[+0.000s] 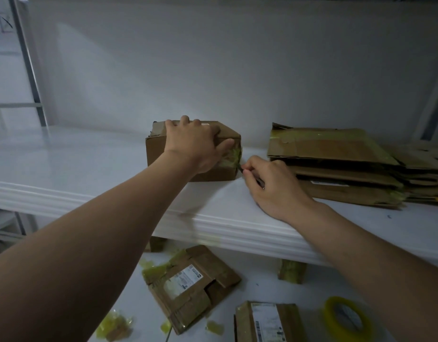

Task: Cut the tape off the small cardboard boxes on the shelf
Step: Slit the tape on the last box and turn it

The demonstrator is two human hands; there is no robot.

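A small brown cardboard box (pixel 158 149) stands on the white shelf (pixel 89 169), with yellowish tape (pixel 231 156) on its right front corner. My left hand (pixel 195 144) lies over the box's top and front, fingers curled over the far edge and thumb beside the tape. My right hand (pixel 269 183) grips a thin dark cutting tool (pixel 258 180), and the tool's tip touches the taped corner of the box. Most of the tool is hidden inside my fist.
A stack of flattened cardboard boxes (pixel 336 164) lies on the shelf to the right. On the lower surface sit an opened box (pixel 191 285), a labelled box (pixel 267 322), a tape roll (pixel 346 319) and scattered tape scraps (pixel 114 324).
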